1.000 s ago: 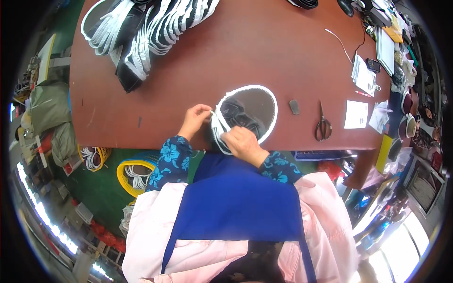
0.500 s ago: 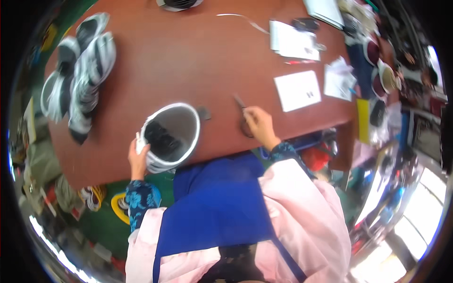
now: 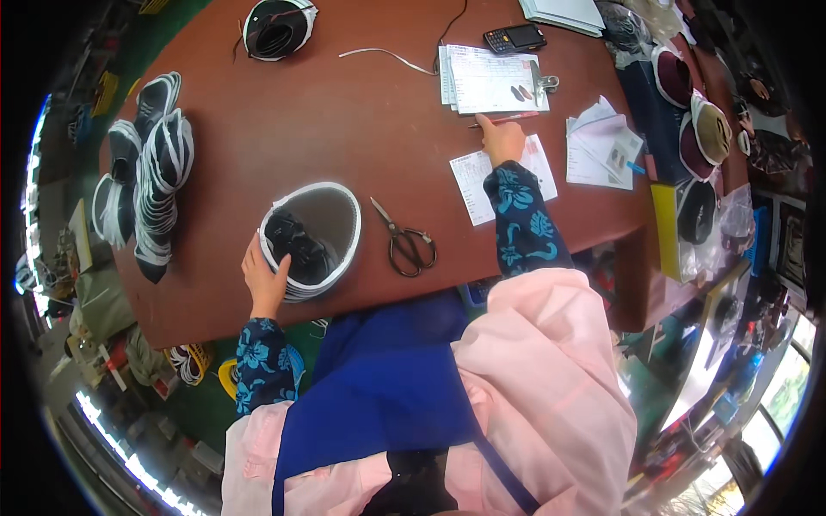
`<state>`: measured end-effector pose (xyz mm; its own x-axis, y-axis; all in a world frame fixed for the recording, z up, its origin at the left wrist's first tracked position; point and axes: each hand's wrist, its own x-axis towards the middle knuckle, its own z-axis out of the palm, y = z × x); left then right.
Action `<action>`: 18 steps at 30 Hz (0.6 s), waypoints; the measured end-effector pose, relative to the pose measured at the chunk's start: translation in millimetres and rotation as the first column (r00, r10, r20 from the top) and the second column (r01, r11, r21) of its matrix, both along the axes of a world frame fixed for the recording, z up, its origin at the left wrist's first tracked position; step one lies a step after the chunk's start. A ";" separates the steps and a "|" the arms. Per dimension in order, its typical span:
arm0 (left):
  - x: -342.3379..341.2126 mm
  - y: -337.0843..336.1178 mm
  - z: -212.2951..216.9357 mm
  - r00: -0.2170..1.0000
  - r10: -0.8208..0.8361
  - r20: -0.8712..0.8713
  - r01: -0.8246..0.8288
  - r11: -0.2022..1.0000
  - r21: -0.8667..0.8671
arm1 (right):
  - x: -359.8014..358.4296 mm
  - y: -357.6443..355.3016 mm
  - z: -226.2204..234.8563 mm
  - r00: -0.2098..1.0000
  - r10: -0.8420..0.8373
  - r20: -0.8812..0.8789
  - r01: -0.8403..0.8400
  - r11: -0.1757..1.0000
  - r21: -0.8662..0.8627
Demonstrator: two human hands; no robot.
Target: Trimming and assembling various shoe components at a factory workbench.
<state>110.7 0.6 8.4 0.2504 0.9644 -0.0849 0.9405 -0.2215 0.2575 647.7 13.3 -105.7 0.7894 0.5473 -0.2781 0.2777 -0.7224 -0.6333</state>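
Observation:
My left hand (image 3: 264,277) grips the near left side of a white-rimmed oval bundle (image 3: 351,225), apparently nested grey shoe uppers. Its thumb lies over the rim and its fingers are outside. Black crumpled pieces (image 3: 295,245) lie inside the bundle. My right hand (image 3: 502,142) is over the paper sheets, its index finger stretched out at a red pen (image 3: 519,116); whether it touches the pen is unclear. Black-handled scissors (image 3: 403,245) lie on the table between my hands, with nobody holding them.
Stacked white-edged shoe uppers (image 3: 159,185) stand at the left on the brown table (image 3: 258,112). Another bundle (image 3: 280,30) is at the far edge. A clipboard with papers (image 3: 495,77), a handheld keypad device (image 3: 514,39) and loose sheets (image 3: 598,146) lie at the right.
My right hand has let go of the scissors and moved up and right to the red pen. The scissors now lie on the table. My left hand still holds the bundle.

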 end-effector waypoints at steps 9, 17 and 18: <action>-17.5 -40.8 -12.6 0.964 0.261 0.053 -0.265 0.961 0.083 | -45.3 -57.3 23.3 0.774 0.407 -0.485 -0.100 0.835 0.541; -14.8 -40.4 -12.6 0.966 0.256 -0.018 -0.256 0.966 0.023 | -55.3 -79.6 2.6 0.846 0.528 -0.069 -0.442 0.768 0.463; -17.5 -42.7 -13.3 0.966 0.260 -0.008 -0.260 0.966 0.011 | -55.7 -79.6 -0.1 0.845 0.534 -0.035 -0.459 0.758 0.464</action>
<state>93.2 -42.1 -4.9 -0.0097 0.9970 -0.0764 0.9684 0.0284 0.2478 592.0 -66.3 -105.8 0.3396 0.9403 -0.0200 0.3922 -0.1609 -0.9057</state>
